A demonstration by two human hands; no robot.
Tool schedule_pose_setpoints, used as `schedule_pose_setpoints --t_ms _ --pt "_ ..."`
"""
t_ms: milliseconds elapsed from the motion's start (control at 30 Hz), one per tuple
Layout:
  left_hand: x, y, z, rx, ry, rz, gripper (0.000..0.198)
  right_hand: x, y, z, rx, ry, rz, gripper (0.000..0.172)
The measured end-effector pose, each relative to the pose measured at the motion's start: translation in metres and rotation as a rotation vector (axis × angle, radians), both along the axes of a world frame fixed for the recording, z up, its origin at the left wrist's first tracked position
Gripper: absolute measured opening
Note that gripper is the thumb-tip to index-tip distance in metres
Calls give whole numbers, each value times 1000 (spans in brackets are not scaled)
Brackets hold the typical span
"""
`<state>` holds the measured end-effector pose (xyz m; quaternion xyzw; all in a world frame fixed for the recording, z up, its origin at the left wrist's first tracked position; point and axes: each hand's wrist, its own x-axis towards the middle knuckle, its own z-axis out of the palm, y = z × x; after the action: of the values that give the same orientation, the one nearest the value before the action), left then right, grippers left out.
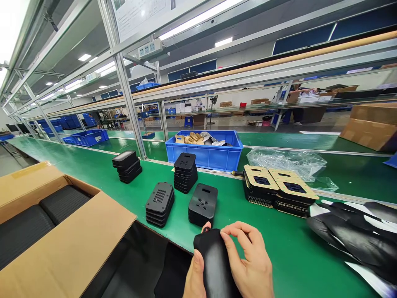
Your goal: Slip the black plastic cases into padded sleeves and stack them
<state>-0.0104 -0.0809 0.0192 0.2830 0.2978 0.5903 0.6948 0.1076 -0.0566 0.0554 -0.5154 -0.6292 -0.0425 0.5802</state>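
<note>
Both my hands hold one black oblong cover piece point(214, 265) at the near edge of the green bench. My left hand point(194, 276) wraps its left side from below, thumb on top. My right hand point(250, 261) grips its right side, with thumb and forefinger pinching at the top edge. Just beyond it lies a stack of black plates with star-shaped holes point(203, 204). To the left of that is a stack of black vented plates point(160, 203). Another stack of black plates point(185, 171) stands behind them.
An open cardboard box point(77, 244) with black padded pieces is at my left. A blue bin point(206, 155) of parts sits behind. Paper-covered black panels point(279, 188), a clear plastic bag point(287, 162) and black film sheets point(356, 238) lie at right. A metal upright point(130, 107) rises from the bench.
</note>
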Motion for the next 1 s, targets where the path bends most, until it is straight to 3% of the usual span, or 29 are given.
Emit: schedule_pose_setpoints --t_ms 67,200,267,367,467,567,667,900,1000 --pt "-2 0 1 3 52 14 63 1 3 3 -12 -39 28 17" --pt "-9 2 12 110 73 48 62 2 2 8 -115 -19 272 22" --pt "-12 6 17 115 63 19 65 3 1 7 -148 46 317 23" --pt "-16 12 18 18 4 -95 76 4 3 2 -142 101 236 13" --pt "-18 18 15 50 18 -93 72 5 10 2 69 -132 137 27" --pt "-20 21 17 100 105 -61 59 2 14 8 288 -395 131 21" --pt "-21 22 23 101 86 -75 55 -2 11 17 369 -483 110 17" --pt "-23 24 26 120 -15 -84 57 1 -5 6 326 -440 260 20" --pt "-24 24 27 34 -25 -73 64 4 -7 0 209 -318 254 26"
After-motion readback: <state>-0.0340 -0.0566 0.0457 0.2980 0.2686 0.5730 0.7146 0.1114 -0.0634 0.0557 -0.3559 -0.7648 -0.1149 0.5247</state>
